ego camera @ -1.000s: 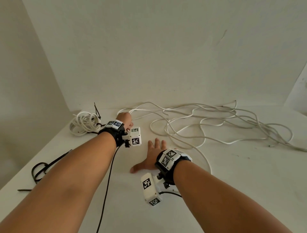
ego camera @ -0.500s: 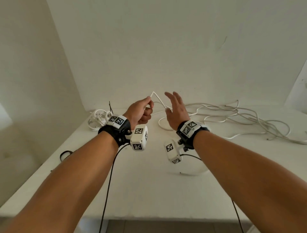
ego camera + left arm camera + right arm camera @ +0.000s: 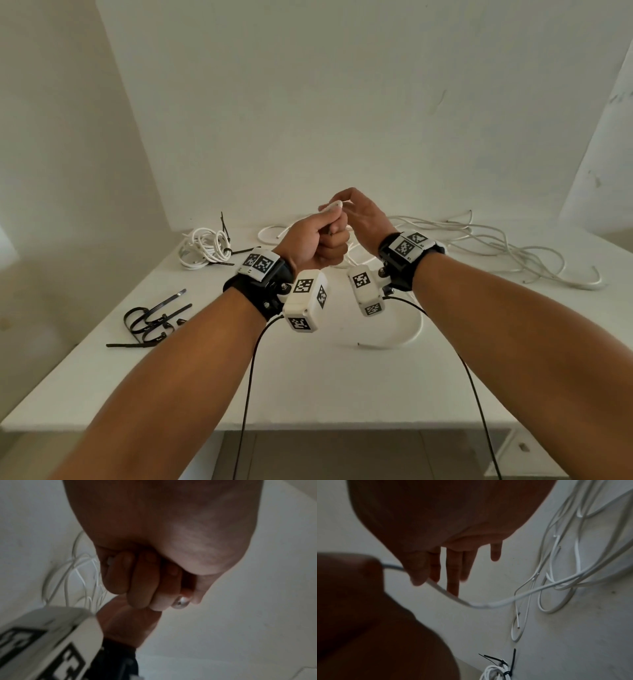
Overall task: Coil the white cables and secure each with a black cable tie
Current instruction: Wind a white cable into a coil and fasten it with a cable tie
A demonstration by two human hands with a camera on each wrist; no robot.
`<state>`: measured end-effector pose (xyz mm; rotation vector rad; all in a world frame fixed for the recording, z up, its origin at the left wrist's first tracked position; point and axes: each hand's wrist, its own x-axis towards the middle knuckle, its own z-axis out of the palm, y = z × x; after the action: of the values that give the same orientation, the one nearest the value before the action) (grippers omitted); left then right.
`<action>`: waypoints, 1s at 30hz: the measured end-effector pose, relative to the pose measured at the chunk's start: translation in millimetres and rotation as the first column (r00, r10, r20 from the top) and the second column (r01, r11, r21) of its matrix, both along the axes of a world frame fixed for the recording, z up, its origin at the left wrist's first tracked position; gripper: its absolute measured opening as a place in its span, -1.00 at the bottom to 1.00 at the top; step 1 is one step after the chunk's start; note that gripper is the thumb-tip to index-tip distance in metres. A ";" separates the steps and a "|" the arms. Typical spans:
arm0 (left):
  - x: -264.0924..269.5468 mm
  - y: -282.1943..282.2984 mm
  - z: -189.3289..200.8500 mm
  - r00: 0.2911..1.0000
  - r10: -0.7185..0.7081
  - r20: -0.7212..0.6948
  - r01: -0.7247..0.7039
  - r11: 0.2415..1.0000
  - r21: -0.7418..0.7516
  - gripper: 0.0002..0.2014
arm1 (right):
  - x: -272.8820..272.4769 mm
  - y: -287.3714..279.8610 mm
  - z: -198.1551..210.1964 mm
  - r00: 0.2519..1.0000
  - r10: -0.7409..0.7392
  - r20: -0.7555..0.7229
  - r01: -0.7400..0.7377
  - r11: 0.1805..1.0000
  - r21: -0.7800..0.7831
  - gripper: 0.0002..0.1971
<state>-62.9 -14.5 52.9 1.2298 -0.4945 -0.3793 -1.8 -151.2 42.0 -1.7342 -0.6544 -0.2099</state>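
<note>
My left hand [image 3: 317, 238] is a raised fist above the table and grips a white cable [image 3: 334, 206], a short bend of it sticking out above the thumb. In the left wrist view the left hand [image 3: 140, 581] shows tightly curled fingers. My right hand [image 3: 364, 216] is right beside it. The white cable [image 3: 488, 604] runs from the left fist between the right hand's [image 3: 426, 573] thumb and forefinger, then sags down to the loose tangle [image 3: 556, 574]. A coiled bundle [image 3: 205, 245] bound with a black tie lies at the back left.
Several black cable ties [image 3: 154, 320] lie in a heap near the white table's [image 3: 308, 394] left edge. Loose white cables [image 3: 496, 246] sprawl across the back right. A curved cable piece [image 3: 406, 337] lies under my right wrist. Walls close off the back and left.
Both hands rose from the table. My left hand lifted the cable end and closed into a fist on it, and my right hand came in and took the cable beside it.
</note>
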 end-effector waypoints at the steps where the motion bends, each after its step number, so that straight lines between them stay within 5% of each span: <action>1: -3.0 -4.5 1.7 1.000 -0.001 0.013 0.001 1.000 -0.030 -0.49 | -1.1 -3.4 0.0 1.000 0.013 -0.013 -0.013 1.000 0.016 -0.97; 8: -2.1 -24.0 19.0 0.999 0.038 0.034 -0.022 0.924 -0.382 -0.47 | -13.2 -14.7 -5.0 0.994 -0.015 -0.110 0.008 0.998 -0.066 -0.54; 12: 1.4 -19.7 25.4 0.959 0.282 0.017 -0.244 0.857 -0.455 -0.57 | -22.2 -24.1 -13.0 0.996 -0.053 -0.073 0.034 0.972 -0.232 -0.63; 16: 19.4 -3.6 22.7 0.833 0.552 0.028 -0.483 0.752 -0.449 -0.63 | -23.9 -30.2 -27.3 0.989 -0.122 0.088 0.149 0.879 -0.452 -0.72; 19: 29.3 4.9 3.7 0.707 0.698 0.112 -0.658 0.707 -0.260 -0.66 | -34.7 -22.9 -26.0 0.986 -0.040 0.164 0.138 0.753 -0.643 -0.73; 22: 34.6 6.7 -22.5 0.608 0.664 0.435 -0.773 0.621 0.132 -0.60 | -44.6 -16.2 -16.9 0.982 -0.015 0.188 0.152 0.651 -0.744 -0.76; 26: 29.8 1.8 -31.3 0.641 0.515 0.569 -0.757 0.546 0.358 -0.61 | -57.6 -8.6 -10.4 0.985 0.052 0.165 0.104 0.584 -0.805 -0.75; 30: 19.7 -1.6 -35.6 0.775 0.271 0.571 -0.605 0.579 0.546 -0.69 | -61.9 -12.6 -1.9 0.982 0.101 0.163 0.071 0.597 -0.799 -0.80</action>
<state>-43.2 -16.1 17.3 2.1818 -0.3829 0.2055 -63.7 -163.8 40.1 -2.6166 -1.0076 -0.0580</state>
